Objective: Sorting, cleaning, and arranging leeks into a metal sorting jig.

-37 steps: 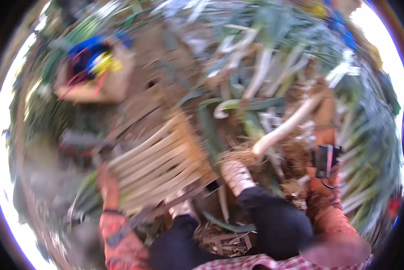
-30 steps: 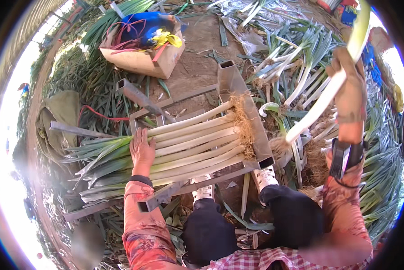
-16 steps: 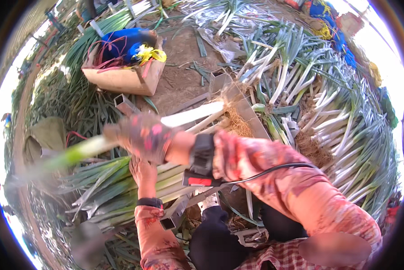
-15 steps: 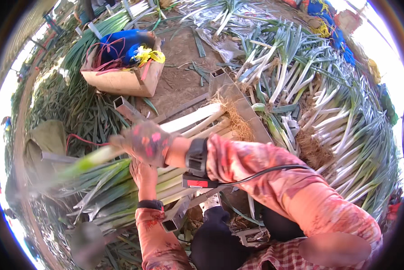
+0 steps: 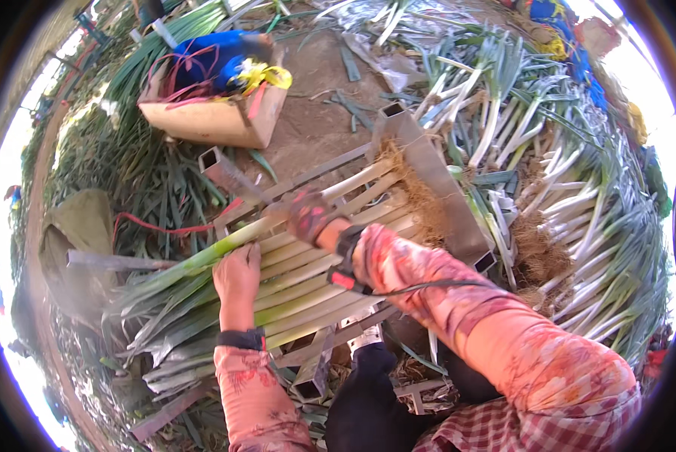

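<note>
Leeks (image 5: pixel 300 282) lie side by side in a metal frame (image 5: pixel 458 218), their roots (image 5: pixel 421 203) at the right against its plate and green leaves (image 5: pixel 165 301) spreading left. My right hand (image 5: pixel 308 217), in a dark glove with red patches, is closed around the pale shaft of the farthest leek (image 5: pixel 364 175); its fingertips are smeared by motion. My bare left hand (image 5: pixel 237 277) rests on the row where white turns green, just below that leek. Its fingers are curled in, and what they hold, if anything, is hidden.
A cardboard box (image 5: pixel 210 124) with blue material and yellow and red ties stands far left. Many loose leeks (image 5: pixel 564 218) cover the ground at right. Square metal tubes (image 5: pixel 312 377) jut out near my legs. Green cloth (image 5: pixel 82 241) lies at left beside heaped leaves (image 5: pixel 157 188).
The leek that my right hand swung over the row now lies along its far side. My right hand has shifted right along the shaft. The left hand stays at the row, slightly lower.
</note>
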The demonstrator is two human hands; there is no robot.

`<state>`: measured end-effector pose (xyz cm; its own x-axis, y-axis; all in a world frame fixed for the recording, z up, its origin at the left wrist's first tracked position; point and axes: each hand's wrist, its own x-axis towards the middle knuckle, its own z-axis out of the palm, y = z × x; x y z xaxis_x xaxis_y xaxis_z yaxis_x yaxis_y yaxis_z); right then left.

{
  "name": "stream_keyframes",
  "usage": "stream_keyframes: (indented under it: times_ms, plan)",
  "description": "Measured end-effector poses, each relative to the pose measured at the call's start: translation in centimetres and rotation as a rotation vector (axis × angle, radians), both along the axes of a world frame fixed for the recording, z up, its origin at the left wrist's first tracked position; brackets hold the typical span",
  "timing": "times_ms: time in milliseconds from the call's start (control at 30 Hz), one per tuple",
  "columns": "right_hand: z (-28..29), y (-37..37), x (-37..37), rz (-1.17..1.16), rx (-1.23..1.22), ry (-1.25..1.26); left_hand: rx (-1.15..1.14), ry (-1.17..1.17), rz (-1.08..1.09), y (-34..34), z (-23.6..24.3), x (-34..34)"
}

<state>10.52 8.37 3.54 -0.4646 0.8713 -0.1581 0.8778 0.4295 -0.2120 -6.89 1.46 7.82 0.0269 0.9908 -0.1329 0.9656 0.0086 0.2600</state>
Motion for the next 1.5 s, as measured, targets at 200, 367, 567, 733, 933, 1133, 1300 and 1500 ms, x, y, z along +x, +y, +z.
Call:
stream_keyframes:
  times_ms: [200,367,567,733,933,1133,1300,1500]
  plan:
    - [1.4,-1.3,2.1,0.017,-0.028,0.189,0.224,-0.094,0.011,-0.4,-0.8,-0.2]
    - [-0.8,-1.2,0.9,-0.144,-0.122,0.170,0.163,-0.021,0.130,0.1,1.0,0.8]
    - [0.2,-1.0,3.4,-0.089,-0.154,0.343,0.234,0.183,0.053,1.4,-4.5,1.4]
    - [-1.1,1.4,8.9,-0.128,0.052,0.026,0.279,0.195,0.030,2.0,-4.4,1.3]
    - [-0.4,0.0,10.2,-0.313,-0.242,-0.183,0.221,0.178,-0.001,1.6,-4.5,0.5]
    - [-5.1,-0.2,11.5,-0.061,0.093,-0.203,0.338,0.224,-0.054,1.5,-4.9,1.3]
    - [-4.1,0.4,9.6,-0.017,0.039,-0.138,0.427,0.205,-0.220,1.6,-4.8,0.3]
    - [14.6,-4.6,15.0,-0.091,-0.344,0.312,0.114,0.240,-0.019,1.3,-6.0,2.6]
